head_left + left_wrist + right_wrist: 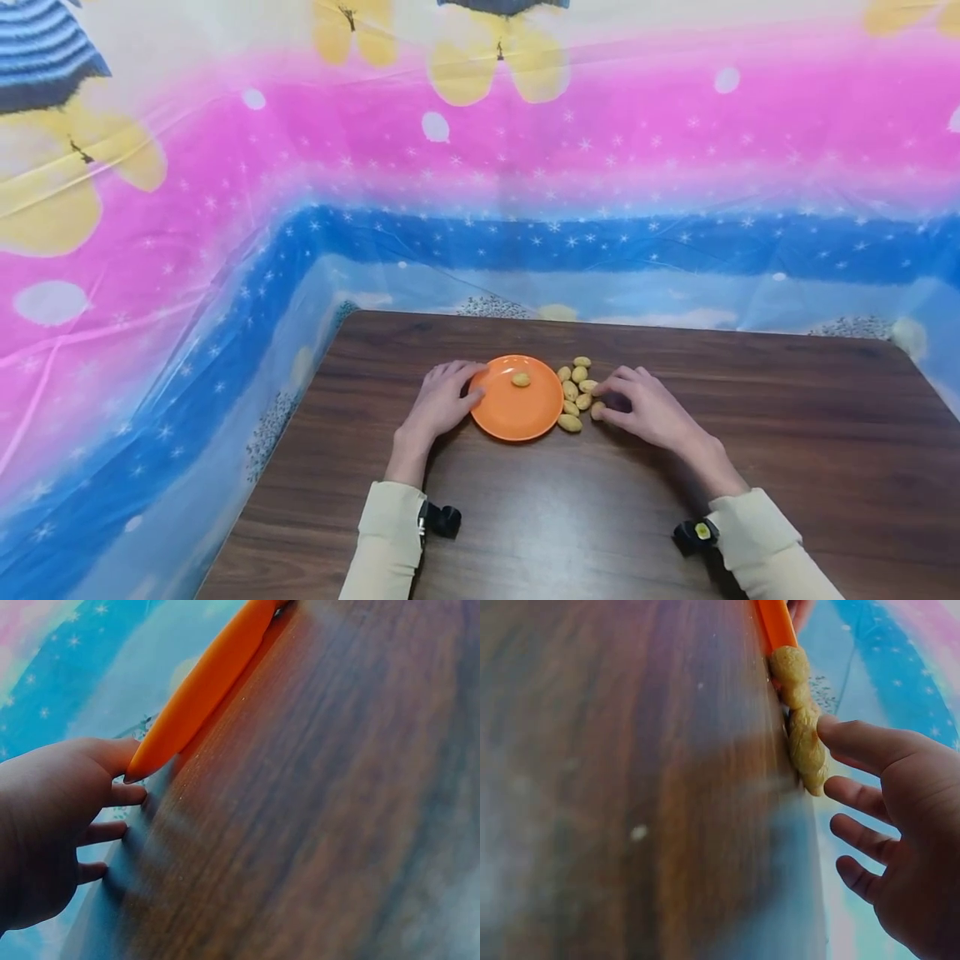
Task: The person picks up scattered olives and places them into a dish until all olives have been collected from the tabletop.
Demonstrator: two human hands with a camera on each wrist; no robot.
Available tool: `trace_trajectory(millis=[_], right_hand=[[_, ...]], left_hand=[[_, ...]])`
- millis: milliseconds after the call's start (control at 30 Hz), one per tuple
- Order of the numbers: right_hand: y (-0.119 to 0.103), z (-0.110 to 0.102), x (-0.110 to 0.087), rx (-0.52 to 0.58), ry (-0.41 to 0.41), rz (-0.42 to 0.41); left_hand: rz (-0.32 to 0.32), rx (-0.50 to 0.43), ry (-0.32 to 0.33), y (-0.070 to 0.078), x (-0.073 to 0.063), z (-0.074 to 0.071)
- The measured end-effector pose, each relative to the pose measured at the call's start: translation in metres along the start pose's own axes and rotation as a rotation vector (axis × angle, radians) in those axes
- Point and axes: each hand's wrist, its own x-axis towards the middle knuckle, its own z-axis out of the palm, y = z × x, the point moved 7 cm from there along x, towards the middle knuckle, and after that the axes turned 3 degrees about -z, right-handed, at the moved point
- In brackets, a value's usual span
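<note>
An orange plate (517, 412) lies on the table with one small oval, yellow-brown piece (521, 380) on it. My left hand (442, 400) rests against the plate's left rim, thumb and fingers spread along the edge. Several more such pieces (570, 391) sit in a loose cluster beside the plate's right edge; their surface looks wrinkled in the right wrist view. My right hand (648, 408) is at the cluster's right side. Its thumb and index finger are apart, and the thumb tip is at the outermost piece (597, 410). The left wrist view shows the plate's side (195, 697) by the thumb.
The dark wood-grain table (787, 400) carries the plate and cluster near its far edge. A patterned pink and blue cloth (600, 167) hangs behind and to the left. Black wrist cameras (442, 518) sit at both cuffs.
</note>
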Motion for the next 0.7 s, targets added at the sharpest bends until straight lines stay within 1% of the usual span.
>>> trace_trajectory(millis=[200, 500, 700], right_hand=[[0.0034, 0.0027, -0.0075, 0.004, -0.003, -0.004], [0.0037, 0.0071, -0.0041, 0.029, -0.062, 0.014], [0.0014, 0.0078, -0.0035, 0.034, -0.075, 0.018]], left_hand=[[-0.004, -0.003, -0.015, 0.0021, -0.0009, 0.0008], [0.001, 0.001, -0.016, 0.0012, -0.0001, 0.0013], [0.0, 0.005, -0.017, 0.0007, -0.0009, 0.0011]])
